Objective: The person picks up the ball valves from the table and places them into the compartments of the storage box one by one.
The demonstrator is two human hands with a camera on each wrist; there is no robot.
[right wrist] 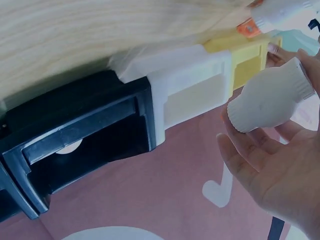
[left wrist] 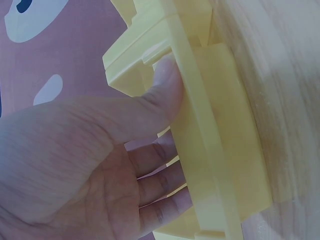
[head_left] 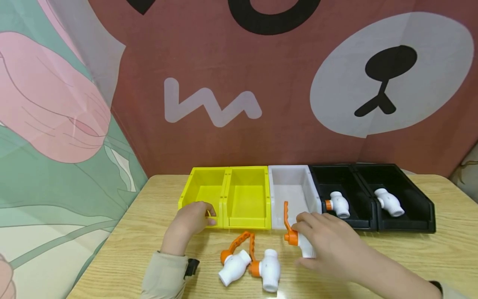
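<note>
My right hand (head_left: pixel 330 241) grips a white ball valve (head_left: pixel 307 247) with an orange lever handle, held above the table in front of the white bin. In the right wrist view the ribbed ends of this valve (right wrist: pixel 267 97) show between thumb and fingers. On the left, my left hand (head_left: pixel 192 218) holds the front edge of the leftmost yellow bin (head_left: pixel 209 174). Its thumb (left wrist: pixel 167 80) lies on the rim, while the other fingers reach behind the front wall. Two more white valves with orange handles, a left one (head_left: pixel 234 268) and a right one (head_left: pixel 270 270), lie on the table between the hands.
Beside the leftmost bin stand a second yellow bin (head_left: pixel 248 223), a white bin (head_left: pixel 289 169) and two black bins, left (head_left: pixel 332 172) and right (head_left: pixel 423 207). Each black bin contains one white valve, a left one (head_left: pixel 339 204) and a right one (head_left: pixel 389 202). A printed cloth (head_left: pixel 231 145) hangs behind.
</note>
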